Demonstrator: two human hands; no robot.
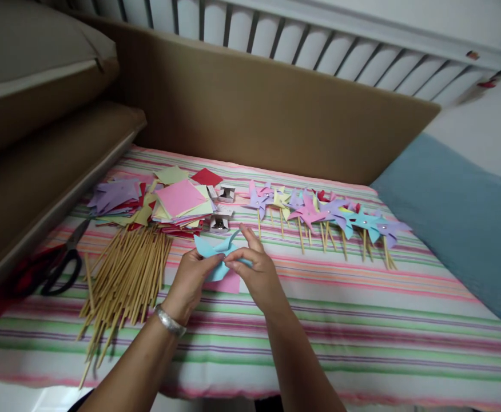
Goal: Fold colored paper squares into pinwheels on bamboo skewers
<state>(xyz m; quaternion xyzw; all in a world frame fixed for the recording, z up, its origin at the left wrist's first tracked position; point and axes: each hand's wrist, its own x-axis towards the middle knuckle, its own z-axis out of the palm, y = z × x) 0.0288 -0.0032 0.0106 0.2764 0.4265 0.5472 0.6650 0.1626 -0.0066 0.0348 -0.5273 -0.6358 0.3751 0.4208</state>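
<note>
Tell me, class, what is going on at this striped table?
A person holds a light blue paper piece with both hands, the left hand and right hand pinching its folded corners above a pink square. A pile of wooden sticks and a stack of coloured paper squares lie to the left, with scissors beyond. A row of finished pinwheels lies to the right.

A bed with a striped sheet [362, 320] carries a heap of wooden sticks [124, 280], a stack of coloured paper squares [177, 200], black-handled scissors [64, 260], two small open boxes [223, 206] and a row of finished paper pinwheels [323, 214].
</note>
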